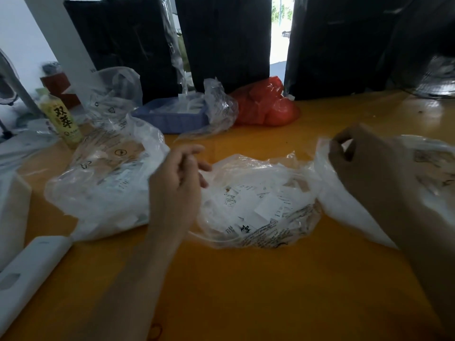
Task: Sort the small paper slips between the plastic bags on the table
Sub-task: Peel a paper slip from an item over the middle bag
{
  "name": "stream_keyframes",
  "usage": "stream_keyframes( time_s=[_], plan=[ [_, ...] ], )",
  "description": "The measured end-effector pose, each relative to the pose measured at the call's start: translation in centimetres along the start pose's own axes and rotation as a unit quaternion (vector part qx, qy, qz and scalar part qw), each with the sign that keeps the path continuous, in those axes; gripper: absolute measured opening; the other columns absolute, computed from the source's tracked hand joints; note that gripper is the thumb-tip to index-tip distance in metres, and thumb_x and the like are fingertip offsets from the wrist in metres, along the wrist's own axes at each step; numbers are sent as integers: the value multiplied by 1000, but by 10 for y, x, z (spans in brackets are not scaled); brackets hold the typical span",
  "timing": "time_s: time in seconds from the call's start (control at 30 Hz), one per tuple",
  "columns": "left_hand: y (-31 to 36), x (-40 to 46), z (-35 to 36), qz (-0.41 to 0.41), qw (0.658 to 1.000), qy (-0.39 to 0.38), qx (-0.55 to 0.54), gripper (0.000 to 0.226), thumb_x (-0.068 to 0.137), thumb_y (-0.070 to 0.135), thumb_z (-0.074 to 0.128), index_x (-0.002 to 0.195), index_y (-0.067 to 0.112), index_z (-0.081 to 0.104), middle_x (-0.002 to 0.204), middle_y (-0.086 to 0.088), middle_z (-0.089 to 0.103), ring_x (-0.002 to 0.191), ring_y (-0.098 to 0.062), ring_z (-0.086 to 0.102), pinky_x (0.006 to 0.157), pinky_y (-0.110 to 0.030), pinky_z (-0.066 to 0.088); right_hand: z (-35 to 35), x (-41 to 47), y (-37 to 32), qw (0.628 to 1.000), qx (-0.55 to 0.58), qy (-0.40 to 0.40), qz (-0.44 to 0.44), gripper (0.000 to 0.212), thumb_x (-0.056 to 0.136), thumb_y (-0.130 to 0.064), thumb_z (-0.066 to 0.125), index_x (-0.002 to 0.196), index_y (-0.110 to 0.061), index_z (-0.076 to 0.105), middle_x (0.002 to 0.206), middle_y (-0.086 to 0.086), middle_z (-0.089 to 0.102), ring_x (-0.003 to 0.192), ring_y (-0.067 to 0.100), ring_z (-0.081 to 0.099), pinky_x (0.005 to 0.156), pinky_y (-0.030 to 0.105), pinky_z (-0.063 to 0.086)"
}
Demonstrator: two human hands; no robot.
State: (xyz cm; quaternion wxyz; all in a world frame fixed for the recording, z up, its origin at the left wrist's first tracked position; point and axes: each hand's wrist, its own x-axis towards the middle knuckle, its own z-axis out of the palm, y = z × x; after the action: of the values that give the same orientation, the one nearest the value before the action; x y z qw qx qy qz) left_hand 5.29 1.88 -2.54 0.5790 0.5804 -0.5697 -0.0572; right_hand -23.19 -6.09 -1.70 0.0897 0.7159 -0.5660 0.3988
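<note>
The fingers of the left hand are loosely curled and hold nothing, between the left bag and the middle bag. The right hand pinches a small slip, blurred, over the right bag. White paper slips lie inside the middle bag on the yellow surface
</note>
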Motion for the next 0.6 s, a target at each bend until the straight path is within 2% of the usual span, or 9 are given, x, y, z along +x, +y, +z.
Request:
stream_keyframes(
  time_s=[0.03,0.1,0.13,0.2,0.3,0.37,0.43,0.5,0.6],
  plan=[
    [1,-6,9,-41,997,-52,-36,24,112,20,44,111,27,67,86,6,75,68,-7,68,60,-19,54,-1,-6,-11,999,37,-16,-11,9,101,-31,59,101,-22,63,66,-14,55,47,-2,49,41,15,29],
    [2,-16,20,-102,983,-129,-82,24,112,29,44,112,27,68,92,5,78,75,-13,72,68,-25,57,0,-18,-30,991,114,-67,-16,4,100,-29,61,100,-26,63,69,-19,57,51,1,56,41,10,34],
    [2,-18,25,-126,974,-160,-103,26,112,36,43,114,29,68,95,6,79,80,-15,74,73,-31,59,2,-23,-38,984,155,-92,-13,2,99,-29,63,98,-27,64,69,-19,59,58,0,61,44,10,41],
    [-1,-22,30,-157,957,-216,-110,35,105,60,40,113,41,68,103,11,79,89,-13,75,84,-38,62,10,-32,-48,966,221,-136,9,5,97,-29,65,92,-30,64,63,-15,60,65,-5,62,53,4,43],
    [-3,-26,34,-175,935,-289,-111,48,89,84,40,111,52,67,110,17,77,96,-6,74,90,-36,60,21,-40,-59,954,247,-171,20,12,96,-34,64,84,-35,61,65,-15,62,60,-2,59,54,7,43],
    [-2,-29,35,-183,931,-281,-143,44,86,76,60,116,45,71,109,14,79,97,-7,75,85,-29,61,26,-43,-62,950,252,-183,19,14,96,-34,63,83,-37,59,69,-18,63,58,-1,57,54,8,42],
    [-2,-31,36,-193,935,-247,-164,25,95,48,74,112,30,77,103,7,81,93,-11,77,77,-24,61,28,-44,-62,943,266,-198,28,15,97,-34,62,82,-37,58,68,-18,62,55,0,54,51,9,41],
    [-2,-32,36,-221,929,-227,-193,12,99,29,73,107,22,79,100,2,82,92,-14,78,72,-21,60,30,-44,-61,931,286,-222,45,14,99,-36,60,85,-34,61,68,-19,61,50,1,50,49,11,40],
    [1,-32,37,-276,904,-206,-253,11,100,24,70,102,20,80,103,-2,82,92,-15,78,69,-21,58,29,-43,-61,918,314,-237,49,12,97,-45,58,94,-34,61,71,-10,61,53,-1,50,50,13,41]
  ],
)
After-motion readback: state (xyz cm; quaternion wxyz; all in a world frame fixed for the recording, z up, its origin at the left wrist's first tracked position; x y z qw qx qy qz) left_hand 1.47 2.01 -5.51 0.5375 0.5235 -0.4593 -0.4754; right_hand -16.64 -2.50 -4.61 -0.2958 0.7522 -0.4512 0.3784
